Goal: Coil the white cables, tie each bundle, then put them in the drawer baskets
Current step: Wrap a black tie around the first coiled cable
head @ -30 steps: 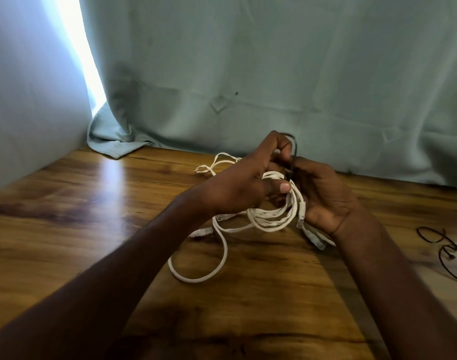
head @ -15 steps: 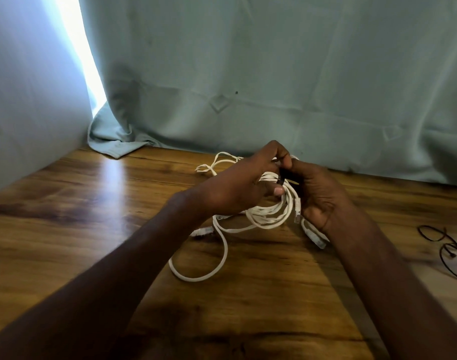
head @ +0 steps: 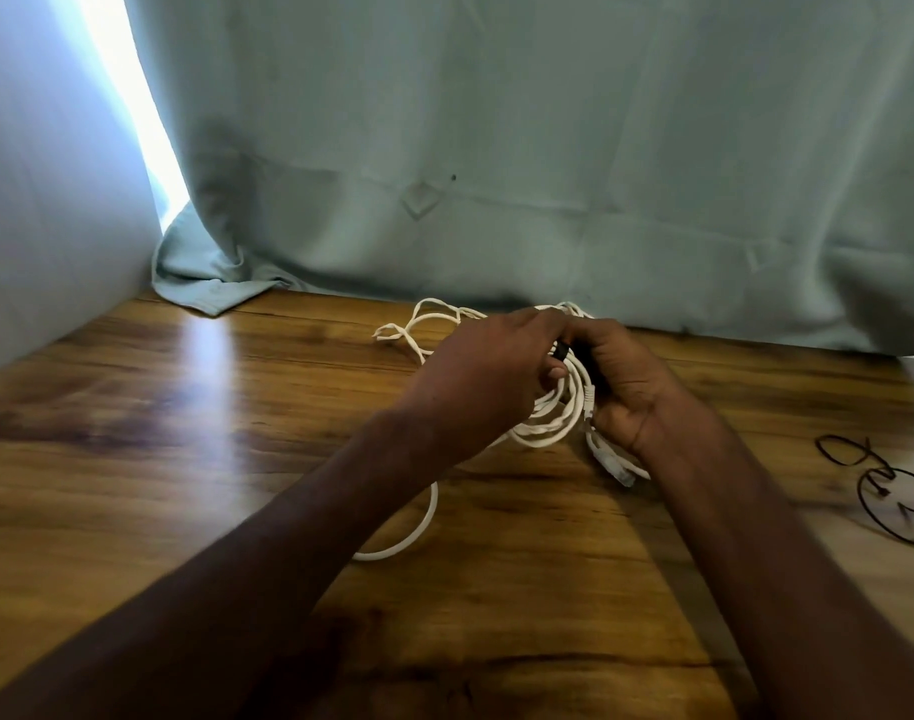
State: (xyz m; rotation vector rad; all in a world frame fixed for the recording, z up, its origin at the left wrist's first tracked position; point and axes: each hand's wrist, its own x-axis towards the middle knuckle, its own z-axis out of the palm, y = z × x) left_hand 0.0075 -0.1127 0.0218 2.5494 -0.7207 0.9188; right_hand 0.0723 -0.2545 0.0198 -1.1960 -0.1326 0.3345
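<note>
No text, label, brand, number or sign can be read anywhere here: none on the white cables, the curtain or the wooden tabletop.

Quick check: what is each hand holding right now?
Left hand: closed on the coiled white cable bundle.
Right hand: closed on the same bundle, pinching a small black tie.

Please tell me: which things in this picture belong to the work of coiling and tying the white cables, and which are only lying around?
Part of the job:
- white cable coil, held by left hand and right hand
- small black tie pinched at the coil's top
- second white cable behind the hands

Lying about:
- black wire loops, right on the wooden table
- pale green curtain
</note>
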